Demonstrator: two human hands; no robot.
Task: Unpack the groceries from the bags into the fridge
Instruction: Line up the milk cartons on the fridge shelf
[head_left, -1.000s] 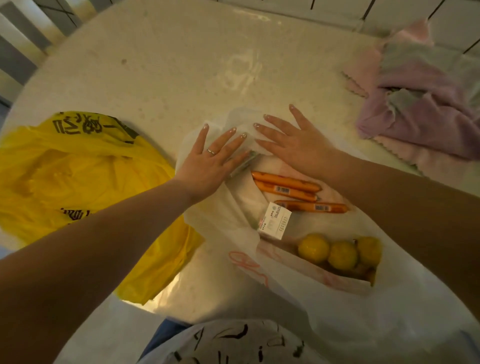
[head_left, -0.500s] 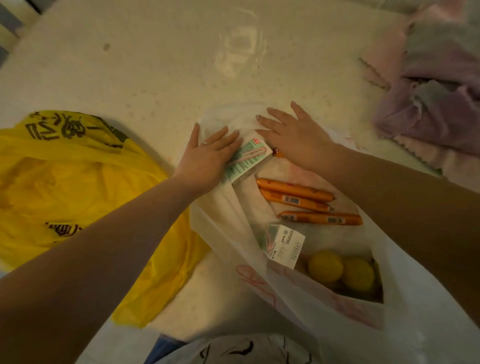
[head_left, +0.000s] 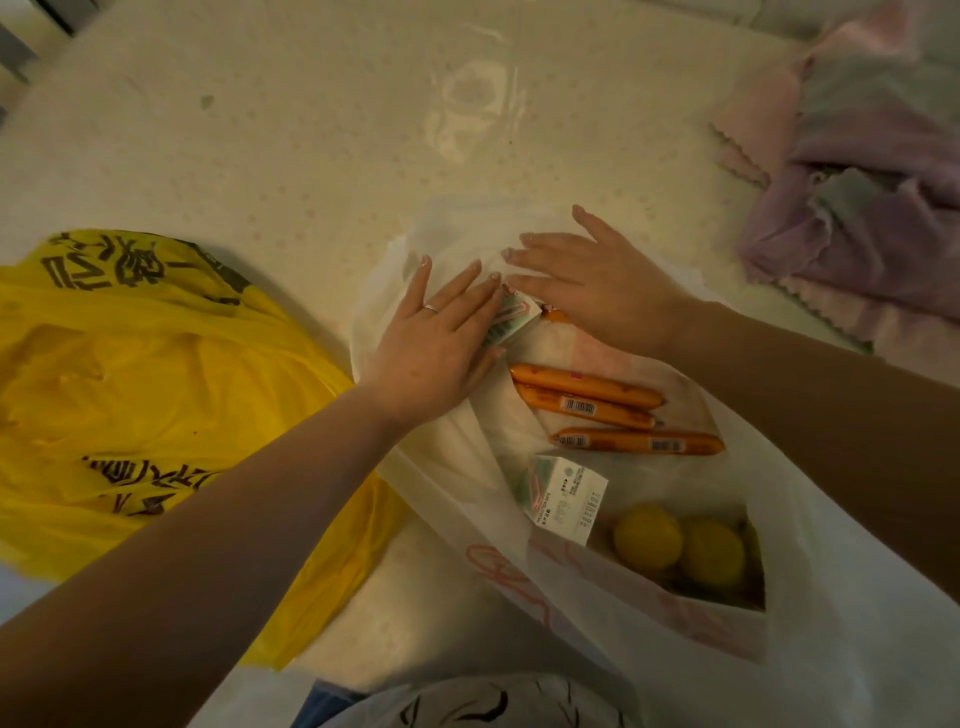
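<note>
1. On the pale bench (head_left: 311, 156), a white bag (head_left: 649, 649) lies open with both hands at its far end.
2. Left hand (head_left: 431, 343) lies flat, fingers straight, on a small carton (head_left: 511, 322).
3. Right hand (head_left: 597, 291) rests flat, fingers spread, on the bag's far edge.
4. Three sausages (head_left: 613, 410), a second carton (head_left: 563, 499) and lemons (head_left: 680, 545) lie inside.
5. Yellow bag (head_left: 130, 389) crowds the left; a pink cloth (head_left: 857, 208) sits far right, with bare bench beyond the hands.

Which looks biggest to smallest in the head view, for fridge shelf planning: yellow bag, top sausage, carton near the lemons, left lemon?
1. yellow bag
2. top sausage
3. carton
4. left lemon

Carton and lemon look close; ranking unsure.
</note>
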